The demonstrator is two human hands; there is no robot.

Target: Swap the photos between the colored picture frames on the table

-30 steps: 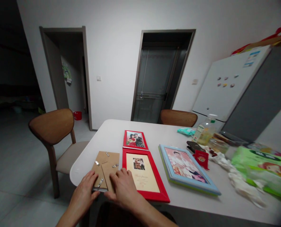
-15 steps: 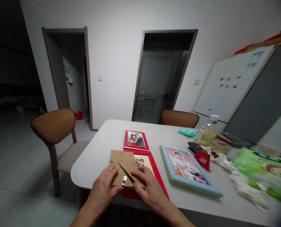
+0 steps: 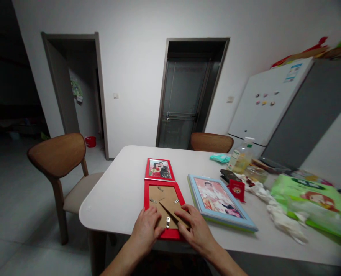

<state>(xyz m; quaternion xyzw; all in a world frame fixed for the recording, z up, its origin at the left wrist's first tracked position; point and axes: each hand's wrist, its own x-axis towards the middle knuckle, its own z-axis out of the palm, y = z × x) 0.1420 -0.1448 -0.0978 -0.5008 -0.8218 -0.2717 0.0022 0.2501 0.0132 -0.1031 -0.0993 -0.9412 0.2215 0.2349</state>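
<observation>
A brown photo frame backing board (image 3: 168, 193) with metal clips and a slanted stand flap lies over the opening of a red photo frame (image 3: 146, 196). My left hand (image 3: 146, 229) grips the board's lower left edge, thumb near the bottom clip. On the lower right, my right hand (image 3: 197, 232) is closed on the board's edge and flap. The red frame shows all around the board; whether the board is fully seated I cannot tell. Just beyond is a second red photo frame (image 3: 145, 168), hinged or butted against the first, with a picture of two people.
Right of my hands lies a light blue photo frame (image 3: 192, 188). Farther right are a red card (image 3: 237, 190), a dark phone-like object (image 3: 227, 175), a bottle (image 3: 241, 158), crumpled tissue (image 3: 285, 224) and a green tissue pack (image 3: 308, 195). Wooden chairs (image 3: 59, 153) stand around the white table (image 3: 113, 199).
Both hands have brought the backing board rightward from beside the red frame onto its opening, covering the small picture and pale sheet seen there before. The view has shifted slightly.
</observation>
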